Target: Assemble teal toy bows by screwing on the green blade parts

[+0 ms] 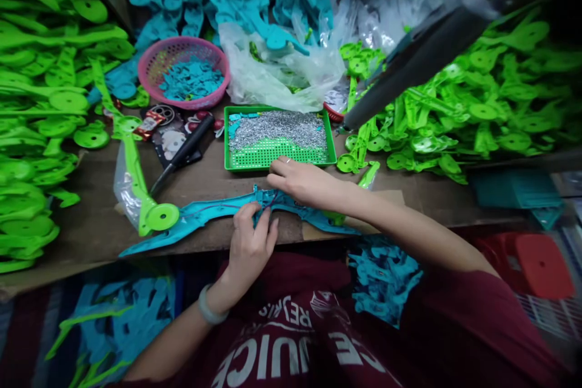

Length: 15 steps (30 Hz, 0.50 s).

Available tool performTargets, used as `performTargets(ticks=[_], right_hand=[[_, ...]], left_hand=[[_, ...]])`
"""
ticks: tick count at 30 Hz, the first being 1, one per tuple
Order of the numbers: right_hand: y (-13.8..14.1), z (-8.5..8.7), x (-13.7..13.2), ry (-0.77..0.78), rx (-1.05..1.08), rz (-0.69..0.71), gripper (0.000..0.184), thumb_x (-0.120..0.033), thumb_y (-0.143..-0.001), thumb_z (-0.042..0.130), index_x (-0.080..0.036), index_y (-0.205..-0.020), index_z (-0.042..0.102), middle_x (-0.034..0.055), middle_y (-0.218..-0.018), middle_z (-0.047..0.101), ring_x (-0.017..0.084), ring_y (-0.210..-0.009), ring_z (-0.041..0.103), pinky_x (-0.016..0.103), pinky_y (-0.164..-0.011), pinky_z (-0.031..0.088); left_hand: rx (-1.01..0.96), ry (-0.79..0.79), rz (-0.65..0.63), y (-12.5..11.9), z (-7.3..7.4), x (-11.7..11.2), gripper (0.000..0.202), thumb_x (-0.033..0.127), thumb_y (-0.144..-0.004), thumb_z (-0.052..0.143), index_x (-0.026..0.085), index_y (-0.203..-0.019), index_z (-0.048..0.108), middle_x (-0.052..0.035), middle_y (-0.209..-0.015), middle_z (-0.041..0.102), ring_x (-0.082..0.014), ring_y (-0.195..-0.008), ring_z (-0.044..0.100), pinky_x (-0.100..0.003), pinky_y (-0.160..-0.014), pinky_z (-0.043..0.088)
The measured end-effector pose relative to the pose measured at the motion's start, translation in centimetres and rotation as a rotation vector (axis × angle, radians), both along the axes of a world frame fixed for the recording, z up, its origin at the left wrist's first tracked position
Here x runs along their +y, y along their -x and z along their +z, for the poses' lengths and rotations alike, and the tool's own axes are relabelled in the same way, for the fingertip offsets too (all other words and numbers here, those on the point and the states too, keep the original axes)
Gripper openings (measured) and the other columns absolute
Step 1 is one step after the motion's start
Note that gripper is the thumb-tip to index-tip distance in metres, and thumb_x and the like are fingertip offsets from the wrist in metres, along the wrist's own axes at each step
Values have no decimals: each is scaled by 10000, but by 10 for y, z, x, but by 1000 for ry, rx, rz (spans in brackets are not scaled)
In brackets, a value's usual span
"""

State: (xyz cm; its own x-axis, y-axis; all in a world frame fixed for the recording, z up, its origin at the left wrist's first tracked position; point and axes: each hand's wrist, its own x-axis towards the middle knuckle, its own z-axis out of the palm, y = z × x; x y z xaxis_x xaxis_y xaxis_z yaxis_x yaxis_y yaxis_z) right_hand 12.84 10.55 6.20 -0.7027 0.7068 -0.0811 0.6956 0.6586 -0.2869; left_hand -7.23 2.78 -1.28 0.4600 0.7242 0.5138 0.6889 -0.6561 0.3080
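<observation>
A long blue plastic toy bow part (213,209) lies across the front of the table, its hollow inner side up. Thin dark cord or wire runs along its middle. My left hand (252,239), with a pale band on the wrist, has thumb and fingers closed on the part's middle from the near side. Over the part, just right of its middle, my right hand (302,182) curls with its fingertips together; whatever they pinch is hidden. Bright green arms join both ends, the left green arm (136,176) standing out away from me.
A green tray (226,151) of small metal pieces, likely screws, sits behind my hands. An electric screwdriver (413,60) hangs at right; another screwdriver (188,145) lies left. A pink basket (148,82) holds small blue parts. Green parts (36,115) pile up at both sides.
</observation>
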Motion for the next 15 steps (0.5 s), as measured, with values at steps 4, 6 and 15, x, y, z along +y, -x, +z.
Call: performTargets(ticks=[4, 6, 15], right_hand=[[-2, 5, 5, 159, 88, 26, 178, -91, -966, 437, -150, -1047, 583, 79, -964, 558, 174, -810, 483, 294, -700, 394], [-5, 10, 9, 291, 236, 56, 104, -113, -942, 501, -150, -983, 589, 55, -933, 562, 156, -808, 506, 281, -732, 416], [-2, 14, 5, 179, 76, 111, 199, -41, -952, 455, -141, -988, 623, 61, -908, 601, 184, -876, 529, 316, -767, 434]], left_hand=[[32, -3, -28, 1, 2, 3, 225, 148, -894, 669, 64, -1102, 658, -194, -1097, 638, -320, -1095, 605, -455, -918, 554], [49, -23, -25, 3, 2, 5, 215, 154, -886, 683, 67, -1082, 667, -184, -1075, 669, -324, -1075, 617, -466, -922, 549], [-48, 18, -146, 9, -4, 11, 124, 110, -912, 630, 113, -1029, 673, -159, -1101, 719, -289, -1111, 651, -461, -957, 559]])
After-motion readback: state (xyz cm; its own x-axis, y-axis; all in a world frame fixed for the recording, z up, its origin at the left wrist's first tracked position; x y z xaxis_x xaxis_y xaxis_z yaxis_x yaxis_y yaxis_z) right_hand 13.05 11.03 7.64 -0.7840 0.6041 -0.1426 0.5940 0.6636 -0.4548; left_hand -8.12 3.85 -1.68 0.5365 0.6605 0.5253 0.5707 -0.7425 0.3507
